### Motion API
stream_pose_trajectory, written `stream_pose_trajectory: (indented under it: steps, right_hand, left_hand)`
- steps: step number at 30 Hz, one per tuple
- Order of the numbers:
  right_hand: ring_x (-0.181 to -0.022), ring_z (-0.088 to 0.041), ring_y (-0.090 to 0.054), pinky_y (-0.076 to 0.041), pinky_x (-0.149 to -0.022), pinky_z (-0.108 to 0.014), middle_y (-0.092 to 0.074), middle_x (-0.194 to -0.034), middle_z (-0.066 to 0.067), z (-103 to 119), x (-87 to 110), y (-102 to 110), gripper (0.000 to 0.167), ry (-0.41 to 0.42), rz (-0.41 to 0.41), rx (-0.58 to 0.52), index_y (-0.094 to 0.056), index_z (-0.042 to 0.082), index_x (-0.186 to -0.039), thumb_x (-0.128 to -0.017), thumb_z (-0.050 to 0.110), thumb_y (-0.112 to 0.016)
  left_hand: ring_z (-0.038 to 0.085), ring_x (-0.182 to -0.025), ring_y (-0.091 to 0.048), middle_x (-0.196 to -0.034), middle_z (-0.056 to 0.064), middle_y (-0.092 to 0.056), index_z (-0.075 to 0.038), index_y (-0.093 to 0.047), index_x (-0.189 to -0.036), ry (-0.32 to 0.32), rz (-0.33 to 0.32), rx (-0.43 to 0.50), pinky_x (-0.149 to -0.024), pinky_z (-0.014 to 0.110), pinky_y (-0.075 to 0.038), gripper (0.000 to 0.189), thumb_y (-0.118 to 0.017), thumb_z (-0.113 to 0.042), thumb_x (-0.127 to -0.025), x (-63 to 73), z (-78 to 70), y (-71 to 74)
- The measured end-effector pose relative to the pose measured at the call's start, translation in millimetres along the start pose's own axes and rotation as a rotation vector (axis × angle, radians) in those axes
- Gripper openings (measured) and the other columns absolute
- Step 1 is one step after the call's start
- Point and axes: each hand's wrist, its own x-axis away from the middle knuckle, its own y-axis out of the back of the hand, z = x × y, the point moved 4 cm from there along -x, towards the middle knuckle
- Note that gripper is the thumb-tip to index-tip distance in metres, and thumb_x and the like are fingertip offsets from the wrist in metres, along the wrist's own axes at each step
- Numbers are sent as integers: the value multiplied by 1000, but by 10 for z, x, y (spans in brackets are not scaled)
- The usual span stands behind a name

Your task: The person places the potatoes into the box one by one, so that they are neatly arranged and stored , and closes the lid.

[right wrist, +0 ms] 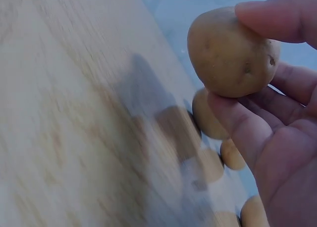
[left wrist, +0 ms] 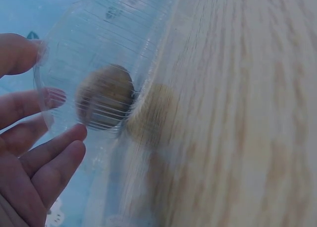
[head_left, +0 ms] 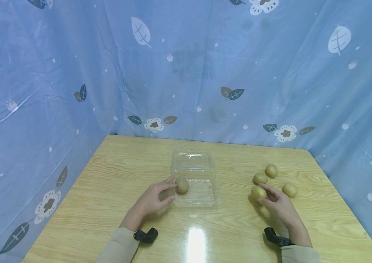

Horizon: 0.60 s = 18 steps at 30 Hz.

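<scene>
A clear plastic clamshell box stands on the table with its lid folded back. One potato lies inside it near the left wall, and it also shows through the plastic in the left wrist view. My left hand is at the box's left side with fingers spread and loosely bent, fingertips at the plastic edge. With thumb and fingers, my right hand pinches another potato, held above the table.
Three more potatoes lie around the right hand: one at the back, one just behind the held potato, one to the right. A blue patterned curtain hangs behind and beside the wooden table.
</scene>
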Motion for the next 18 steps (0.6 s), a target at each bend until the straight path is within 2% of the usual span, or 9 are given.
stream_pose_trajectory:
  steps: [3,5,12,18]
  right_hand:
    - [-117,8,-46,-45,-87,-8,-33,-148,-26,20,-27,-46,63,19,6,-26,-36,1,-144,-91,22,-63]
    - [-109,18,-44,-45,-87,-9,-33,-147,-28,29,-40,-86,62,35,12,-51,-36,-1,-143,-91,19,-63]
    - [-112,17,-44,-43,-89,-7,-35,-147,-25,105,-125,-197,58,82,12,-71,-40,1,-142,-92,19,-62]
    - [-112,18,-43,-43,-90,-8,-37,-148,-20,182,-224,-268,58,75,31,-67,-41,6,-143,-91,22,-63]
  left_hand:
    - [29,-129,-47,-151,12,-36,-9,-61,-125,11,5,-1,-105,42,-44,39,-64,-25,-90,3,4,-2]
    - [30,-129,-47,-151,11,-36,-8,-61,-125,16,10,4,-105,43,-43,39,-64,-24,-90,10,2,-10]
    - [31,-128,-48,-150,12,-36,-8,-61,-125,6,5,-4,-105,44,-43,39,-64,-24,-90,7,-11,-5]
    - [29,-128,-48,-150,12,-36,-8,-61,-125,9,8,13,-103,41,-46,39,-63,-26,-91,4,0,7]
